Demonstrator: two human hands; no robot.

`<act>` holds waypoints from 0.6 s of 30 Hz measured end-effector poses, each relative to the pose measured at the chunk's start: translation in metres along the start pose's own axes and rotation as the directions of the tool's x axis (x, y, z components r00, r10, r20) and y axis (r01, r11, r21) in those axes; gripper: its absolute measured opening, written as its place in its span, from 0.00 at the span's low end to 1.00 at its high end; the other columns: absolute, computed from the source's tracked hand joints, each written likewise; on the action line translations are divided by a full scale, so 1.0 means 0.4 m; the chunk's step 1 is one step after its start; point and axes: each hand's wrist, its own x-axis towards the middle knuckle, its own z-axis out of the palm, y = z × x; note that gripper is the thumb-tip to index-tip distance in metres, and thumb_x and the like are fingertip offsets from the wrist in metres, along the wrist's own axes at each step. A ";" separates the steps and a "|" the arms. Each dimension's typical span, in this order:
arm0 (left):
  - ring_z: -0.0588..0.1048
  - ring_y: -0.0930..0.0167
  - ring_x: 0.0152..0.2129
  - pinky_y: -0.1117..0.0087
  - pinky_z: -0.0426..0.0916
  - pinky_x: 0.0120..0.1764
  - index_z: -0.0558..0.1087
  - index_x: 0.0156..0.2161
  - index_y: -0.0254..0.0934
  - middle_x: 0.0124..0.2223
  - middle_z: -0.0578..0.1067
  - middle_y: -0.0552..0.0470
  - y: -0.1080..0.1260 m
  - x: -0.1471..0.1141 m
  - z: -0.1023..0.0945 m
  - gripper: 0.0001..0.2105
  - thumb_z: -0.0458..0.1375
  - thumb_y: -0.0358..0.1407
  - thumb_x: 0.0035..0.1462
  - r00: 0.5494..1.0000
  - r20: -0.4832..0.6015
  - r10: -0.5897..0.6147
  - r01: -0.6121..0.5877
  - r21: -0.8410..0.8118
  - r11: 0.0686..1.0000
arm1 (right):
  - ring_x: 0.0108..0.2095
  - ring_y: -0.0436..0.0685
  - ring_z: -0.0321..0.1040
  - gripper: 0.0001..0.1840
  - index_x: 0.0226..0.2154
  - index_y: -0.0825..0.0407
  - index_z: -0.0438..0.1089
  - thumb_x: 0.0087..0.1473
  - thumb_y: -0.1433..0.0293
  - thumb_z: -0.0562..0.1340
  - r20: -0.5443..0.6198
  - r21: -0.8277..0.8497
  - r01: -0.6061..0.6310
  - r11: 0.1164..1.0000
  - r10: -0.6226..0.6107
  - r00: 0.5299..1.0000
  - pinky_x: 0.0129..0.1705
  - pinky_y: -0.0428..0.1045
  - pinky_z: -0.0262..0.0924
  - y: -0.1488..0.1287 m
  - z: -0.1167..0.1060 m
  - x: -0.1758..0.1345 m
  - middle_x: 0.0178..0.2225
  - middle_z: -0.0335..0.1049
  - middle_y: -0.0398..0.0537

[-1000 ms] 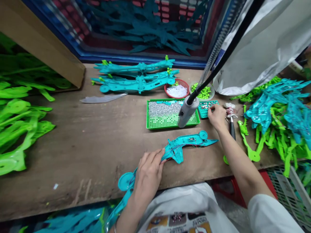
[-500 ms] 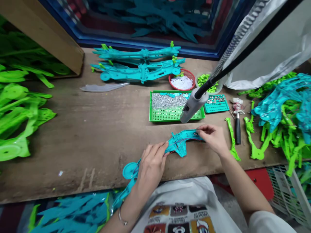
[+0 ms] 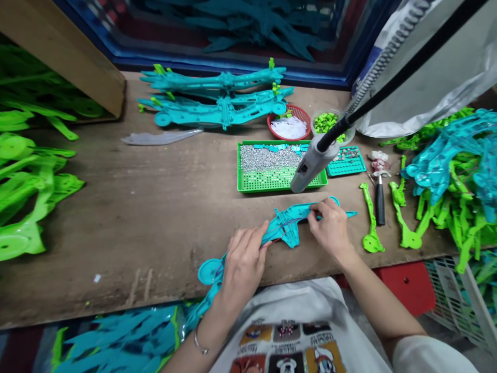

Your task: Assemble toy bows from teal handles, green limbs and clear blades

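A long blue plastic shell (image 3: 289, 225), open side up, lies slanted across the table's front edge, with thin red wires (image 3: 285, 226) running along it. My left hand (image 3: 244, 259) is wrapped over its middle, thumb at the near side. My right hand (image 3: 329, 224) is closed in a pinch against the shell's right part; the fingertips cover that spot, so whatever they hold is hidden. The shell's pointed right end (image 3: 351, 214) sticks out beyond the right hand. Left of my left hand a round disc-shaped section (image 3: 210, 271) of the shell shows.
A grey electric screwdriver (image 3: 314, 163) hangs over a green tray (image 3: 243, 181) of screws. Behind are a red basket (image 3: 308, 122), a teal tray (image 3: 345, 168) and stacked blue shells (image 3: 225, 111). A black-handled tool (image 3: 380, 204) and green parts (image 3: 373, 223) lie right.
My right hand has shifted slightly left along the shell, covering the small black piece seen before and baring the pointed end. My left hand stays in place. The view has shifted slightly.
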 end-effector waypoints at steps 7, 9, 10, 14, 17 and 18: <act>0.75 0.59 0.46 0.56 0.72 0.50 0.63 0.65 0.40 0.51 0.78 0.45 -0.033 0.020 -0.002 0.22 0.56 0.34 0.68 1.000 0.019 0.011 -0.011 -0.024 1.000 | 0.36 0.63 0.71 0.19 0.52 0.59 0.73 0.60 0.77 0.58 -0.021 -0.263 0.238 0.935 -0.252 0.967 0.40 0.57 0.61 -0.030 0.015 -0.067 0.38 0.79 0.55; 0.75 0.59 0.47 0.56 0.72 0.51 0.64 0.63 0.40 0.52 0.78 0.45 -0.054 0.027 0.004 0.21 0.57 0.35 0.67 0.999 0.040 0.007 -0.006 -0.015 1.000 | 0.38 0.62 0.72 0.20 0.53 0.58 0.72 0.59 0.78 0.57 0.047 -0.153 0.276 0.949 -0.272 0.961 0.42 0.57 0.63 -0.009 -0.005 -0.055 0.39 0.79 0.54; 0.75 0.59 0.47 0.57 0.72 0.51 0.65 0.62 0.40 0.52 0.77 0.45 -0.066 0.030 0.007 0.20 0.57 0.35 0.67 0.999 0.049 0.003 -0.003 -0.011 1.000 | 0.40 0.62 0.73 0.20 0.53 0.56 0.72 0.59 0.78 0.57 0.065 -0.061 0.274 0.960 -0.271 0.961 0.44 0.57 0.64 0.012 -0.020 -0.045 0.40 0.79 0.54; 0.75 0.58 0.49 0.56 0.73 0.52 0.67 0.60 0.39 0.53 0.77 0.44 -0.103 0.045 0.015 0.18 0.57 0.38 0.67 0.997 0.080 -0.003 0.003 0.002 1.000 | 0.45 0.60 0.74 0.17 0.46 0.51 0.72 0.56 0.79 0.58 0.036 0.134 0.127 0.983 -0.132 0.991 0.48 0.55 0.67 0.131 -0.093 -0.013 0.44 0.78 0.50; 0.75 0.57 0.50 0.55 0.72 0.53 0.67 0.61 0.38 0.54 0.77 0.43 -0.120 0.052 0.015 0.19 0.57 0.39 0.67 0.996 0.093 0.001 -0.002 0.008 1.000 | 0.43 0.60 0.74 0.15 0.46 0.50 0.71 0.56 0.77 0.60 0.110 0.118 0.124 0.985 -0.137 0.984 0.47 0.55 0.67 0.189 -0.125 -0.013 0.43 0.78 0.49; 0.75 0.57 0.50 0.54 0.72 0.53 0.66 0.62 0.37 0.54 0.77 0.42 -0.124 0.053 0.015 0.20 0.57 0.39 0.67 0.995 0.098 0.008 -0.009 0.016 1.000 | 0.44 0.61 0.73 0.15 0.46 0.51 0.70 0.56 0.76 0.60 0.143 0.111 0.158 0.981 -0.173 0.974 0.47 0.55 0.67 0.196 -0.129 -0.016 0.44 0.77 0.50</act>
